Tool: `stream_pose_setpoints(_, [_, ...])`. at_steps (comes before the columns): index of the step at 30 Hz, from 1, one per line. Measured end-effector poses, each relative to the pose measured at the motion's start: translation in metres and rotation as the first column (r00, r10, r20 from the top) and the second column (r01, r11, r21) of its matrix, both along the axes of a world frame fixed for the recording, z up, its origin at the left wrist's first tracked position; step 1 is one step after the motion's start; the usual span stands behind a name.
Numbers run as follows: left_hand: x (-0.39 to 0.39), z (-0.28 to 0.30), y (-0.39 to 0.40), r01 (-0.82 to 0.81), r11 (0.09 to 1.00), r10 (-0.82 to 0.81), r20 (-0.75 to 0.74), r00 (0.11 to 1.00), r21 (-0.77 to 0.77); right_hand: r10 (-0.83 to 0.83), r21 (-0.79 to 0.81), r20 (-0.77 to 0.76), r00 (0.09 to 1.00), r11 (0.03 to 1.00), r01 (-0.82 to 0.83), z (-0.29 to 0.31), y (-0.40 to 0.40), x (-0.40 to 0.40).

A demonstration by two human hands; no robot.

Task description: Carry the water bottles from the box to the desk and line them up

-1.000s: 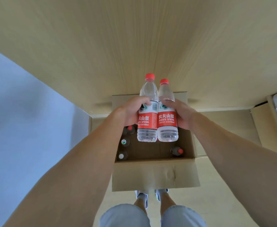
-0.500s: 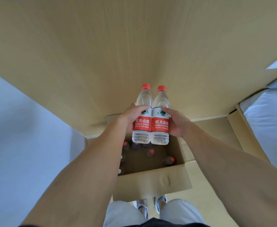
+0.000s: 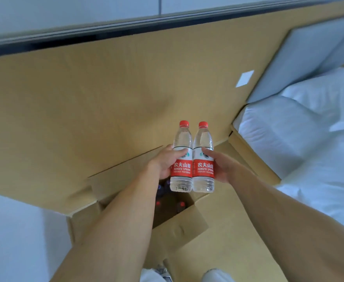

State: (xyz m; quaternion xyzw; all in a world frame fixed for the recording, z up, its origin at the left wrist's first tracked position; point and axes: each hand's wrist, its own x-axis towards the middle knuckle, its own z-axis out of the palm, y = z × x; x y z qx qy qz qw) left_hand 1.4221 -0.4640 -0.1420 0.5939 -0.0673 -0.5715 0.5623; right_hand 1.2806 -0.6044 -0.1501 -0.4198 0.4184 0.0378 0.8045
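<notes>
Head view, looking down past both forearms: at the left the wooden surface [image 3: 85, 110] spreads wide and far, and no bottle stands anywhere on the part of it that shows. Just below its near edge the cardboard box [image 3: 179, 231] sits on the floor, its flaps open, and inside it a few dark bottles with red caps [image 3: 180, 204] can be made out, though the left forearm hides much of the interior, so how many remain cannot be told.

Moving right, the left hand [image 3: 164, 162] has its fingers curled round the labelled middle of the left bottle [image 3: 181, 157], thumb across the front. Touching it on the right is the right bottle [image 3: 203, 159], gripped the same way by the right hand [image 3: 220, 166]. Both bottles are upright, side by side, red caps on, held in the air above the far end of the box and in front of the near edge of the surface.

Further right a bed with white bedding [image 3: 309, 139] fills the corner.

As a judgement, the task is at an early stage: this pair is lifted out but not yet set down, no line is begun on the visible surface, and more bottles in the box are left to fetch.
</notes>
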Motion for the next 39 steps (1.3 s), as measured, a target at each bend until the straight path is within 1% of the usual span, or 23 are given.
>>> stream_pose_setpoints(4, [-0.064, 0.015, -0.049, 0.168, 0.986, -0.168, 0.003, 0.986, -0.008, -0.161, 0.037, 0.044, 0.986, 0.987, 0.159, 0.006, -0.032, -0.081])
stream_pose_setpoints(8, [-0.145, 0.024, -0.1, 0.317, 0.948, -0.316, 0.042, 0.948, -0.021, -0.316, 0.047, 0.086, 0.945, 0.949, 0.313, 0.014, -0.055, -0.18])
stream_pose_setpoints(11, [-0.214, 0.027, -0.133, 0.415, 0.91, -0.413, 0.074, 0.908, -0.014, -0.435, 0.046, 0.104, 0.894, 0.9, 0.433, 0.023, -0.064, -0.259])
stream_pose_setpoints(15, [-0.311, 0.028, -0.168, 0.534, 0.845, -0.532, 0.08, 0.843, -0.005, -0.557, 0.032, 0.136, 0.82, 0.829, 0.558, 0.035, -0.065, -0.367])
stream_pose_setpoints(19, [-0.411, 0.029, -0.191, 0.657, 0.754, -0.653, 0.108, 0.75, -0.002, -0.676, -0.016, 0.15, 0.721, 0.728, 0.686, 0.043, -0.054, -0.468])
stream_pose_setpoints(22, [-0.484, 0.032, -0.202, 0.747, 0.665, -0.741, 0.122, 0.66, -0.001, -0.775, -0.036, 0.128, 0.619, 0.62, 0.784, 0.047, -0.04, -0.541])
stream_pose_setpoints(25, [-0.554, 0.038, -0.206, 0.834, 0.552, -0.827, 0.14, 0.545, 0.008, -0.861, -0.03, 0.12, 0.494, 0.494, 0.869, 0.05, -0.018, -0.609])
stream_pose_setpoints(28, [-0.624, 0.043, -0.204, 0.911, 0.413, -0.902, 0.136, 0.409, -0.002, -0.928, -0.02, 0.098, 0.358, 0.358, 0.933, 0.052, 0.012, -0.67])
stream_pose_setpoints(31, [-0.691, 0.044, -0.197, 0.969, 0.248, -0.961, 0.13, 0.246, -0.001, -0.974, -0.014, 0.04, 0.222, 0.222, 0.975, 0.052, 0.046, -0.723])
stream_pose_setpoints(34, [-0.753, 0.043, -0.188, 0.996, 0.085, -0.985, 0.15, 0.081, 0.02, -0.995, -0.023, -0.011, 0.103, 0.103, 0.994, 0.053, 0.078, -0.77])
stream_pose_setpoints(37, [-0.81, 0.041, -0.182, 0.998, -0.047, -0.982, 0.18, -0.053, 0.04, -0.999, -0.025, -0.039, -0.032, -0.031, 0.999, 0.052, 0.106, -0.81])
stream_pose_setpoints(39, [-0.848, 0.041, -0.181, 0.992, -0.123, -0.974, 0.187, -0.127, 0.033, -0.992, -0.03, -0.046, -0.117, -0.116, 0.993, 0.052, 0.118, -0.836])
